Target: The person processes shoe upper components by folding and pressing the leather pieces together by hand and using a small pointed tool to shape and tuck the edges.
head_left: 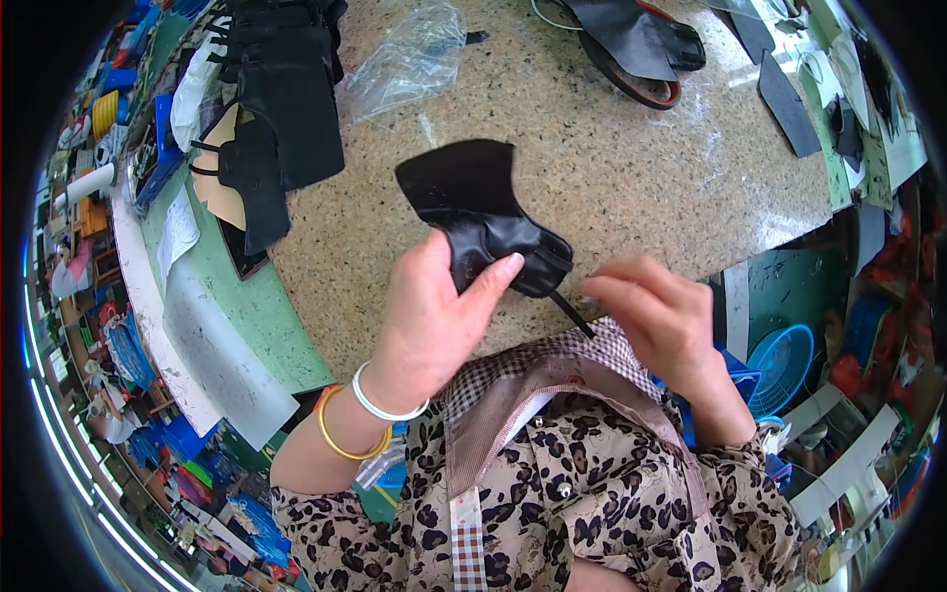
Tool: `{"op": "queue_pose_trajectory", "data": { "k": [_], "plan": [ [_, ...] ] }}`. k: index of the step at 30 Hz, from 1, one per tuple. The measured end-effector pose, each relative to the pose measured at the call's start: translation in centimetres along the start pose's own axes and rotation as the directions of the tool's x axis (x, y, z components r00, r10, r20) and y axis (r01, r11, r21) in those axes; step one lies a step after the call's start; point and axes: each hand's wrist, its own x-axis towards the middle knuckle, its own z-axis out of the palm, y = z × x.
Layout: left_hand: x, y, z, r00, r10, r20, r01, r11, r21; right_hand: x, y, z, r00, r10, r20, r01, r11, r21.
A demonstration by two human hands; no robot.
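A black leather piece (464, 183), which looks like a shoe upper, is held over the stone-topped table. My left hand (434, 296) grips it from below, with the thumb pressed on its folded, glossy part. From that folded end a thin black strap (572, 314) hangs toward my apron. Close to the strap's right side is my right hand (656, 306), its fingers curled with the tips together. Whether anything small sits between those fingertips is hidden.
Stacked black leather pieces (286, 99) lie at the far left, near a crumpled clear plastic bag (409, 59). A black shoe part with a red-edged rim (641, 49) rests at the far side. Flat black pieces (787, 104) lie right; a blue basket (779, 365) stands below the table.
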Motion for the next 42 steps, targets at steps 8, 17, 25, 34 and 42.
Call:
{"op": "queue_pose_trajectory", "data": {
  "k": [8, 17, 25, 34, 42],
  "plan": [
    [0.8, -0.4, -0.8, 0.998, -0.033, 0.054, 0.034, 0.999, -0.012, 0.9, -1.9, 2.1, 0.956, 0.292, -0.007, -0.257, 0.853, 0.454],
    [0.9, 0.9, -1.0, 0.968, -0.196, 0.157, 0.197, 0.98, 0.006, 1.3, -2.8, 3.3, 0.942, 0.324, -0.085, -0.295, 0.922, 0.25],
    [1.0, -0.3, -2.1, 0.974, -0.01, 0.227, -0.025, 0.988, 0.154, 1.2, -3.3, 3.9, 0.92, 0.359, -0.159, -0.336, 0.929, 0.153],
    [1.0, -0.1, -1.6, 0.979, -0.081, 0.185, 0.035, 0.971, 0.238, 0.9, -3.4, 4.0, 0.927, 0.34, -0.162, -0.328, 0.94, 0.093],
    [0.6, 0.7, -1.3, 0.994, -0.017, 0.105, -0.029, 0.91, 0.413, -0.1, -4.6, 2.9, 0.951, 0.268, -0.154, -0.258, 0.963, 0.08]
  ]
}}
